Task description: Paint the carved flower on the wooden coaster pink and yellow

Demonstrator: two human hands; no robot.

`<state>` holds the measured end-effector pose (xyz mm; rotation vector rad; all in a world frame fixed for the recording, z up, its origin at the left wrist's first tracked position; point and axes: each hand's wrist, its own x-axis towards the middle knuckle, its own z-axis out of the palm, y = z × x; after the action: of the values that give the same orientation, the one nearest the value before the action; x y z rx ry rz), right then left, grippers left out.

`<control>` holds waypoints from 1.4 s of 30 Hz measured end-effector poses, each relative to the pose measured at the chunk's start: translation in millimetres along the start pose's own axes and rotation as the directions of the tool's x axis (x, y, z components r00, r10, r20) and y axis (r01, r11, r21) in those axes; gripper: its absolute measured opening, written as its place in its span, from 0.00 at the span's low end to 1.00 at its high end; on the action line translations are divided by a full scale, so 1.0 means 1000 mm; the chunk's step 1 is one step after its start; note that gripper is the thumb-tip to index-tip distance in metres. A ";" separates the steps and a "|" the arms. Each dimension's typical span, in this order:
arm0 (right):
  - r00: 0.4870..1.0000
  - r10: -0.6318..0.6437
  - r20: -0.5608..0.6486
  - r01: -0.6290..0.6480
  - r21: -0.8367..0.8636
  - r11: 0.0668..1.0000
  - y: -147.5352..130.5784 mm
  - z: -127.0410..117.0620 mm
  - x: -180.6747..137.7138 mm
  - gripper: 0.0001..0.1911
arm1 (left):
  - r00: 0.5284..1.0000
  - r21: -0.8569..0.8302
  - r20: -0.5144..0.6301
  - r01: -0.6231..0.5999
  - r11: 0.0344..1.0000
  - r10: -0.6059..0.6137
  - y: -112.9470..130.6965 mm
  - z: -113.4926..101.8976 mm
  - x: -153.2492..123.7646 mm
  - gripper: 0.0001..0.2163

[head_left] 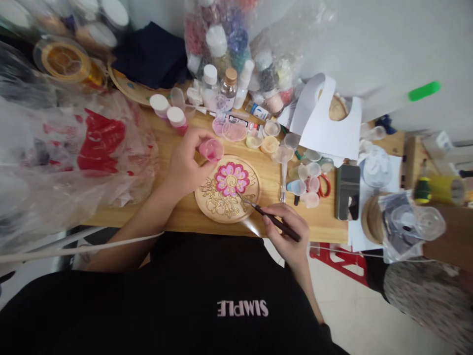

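My left hand (190, 160) grips a small clear cup (212, 149) with pink stuff inside, tilted above the upper left of a round wooden board (202, 201). On that board a flower (231, 179) shows pink petals with darker pink edges, and gold outlined leaves (221, 203) spread below it. A palette knife (280, 224) with a dark handle is held in my right hand (290, 231). Its thin metal tip reaches the board at the flower's lower right edge; whether it touches the surface, I cannot tell.
Behind the board stand small cups (270, 144), bottles (228, 88) and white-capped jars (176, 117). To the right lie a brush (283, 182), red-handled scissors (325, 186) and a phone (347, 192). A crumpled plastic bag (107, 143) covers the table's left side.
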<state>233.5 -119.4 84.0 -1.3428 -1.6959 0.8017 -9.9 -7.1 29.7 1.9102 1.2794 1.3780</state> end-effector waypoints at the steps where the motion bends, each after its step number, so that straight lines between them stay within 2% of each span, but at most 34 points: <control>1: 1.000 0.002 0.001 -0.002 -0.008 1.000 0.000 0.000 0.000 0.10 | 1.000 0.001 0.000 -0.003 1.000 0.003 0.000 0.000 0.000 0.14; 13: 1.000 -0.006 0.001 0.006 -0.043 0.999 -0.001 -0.001 -0.001 0.08 | 0.999 0.024 0.037 0.021 0.999 -0.022 -0.003 -0.001 -0.001 0.16; 23: 0.995 -0.067 0.071 0.072 -0.074 0.995 -0.005 -0.003 -0.002 0.11 | 0.998 0.021 0.037 0.050 0.999 -0.051 0.001 0.000 -0.001 0.15; 42: 0.994 -0.085 0.061 0.091 -0.107 0.990 -0.004 -0.001 -0.004 0.13 | 0.996 0.014 0.039 0.079 0.997 -0.079 0.001 0.000 -0.002 0.15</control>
<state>233.2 -124.5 86.9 -1.3194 -1.8540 0.7106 -9.5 -9.3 29.2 1.8648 1.3321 1.2893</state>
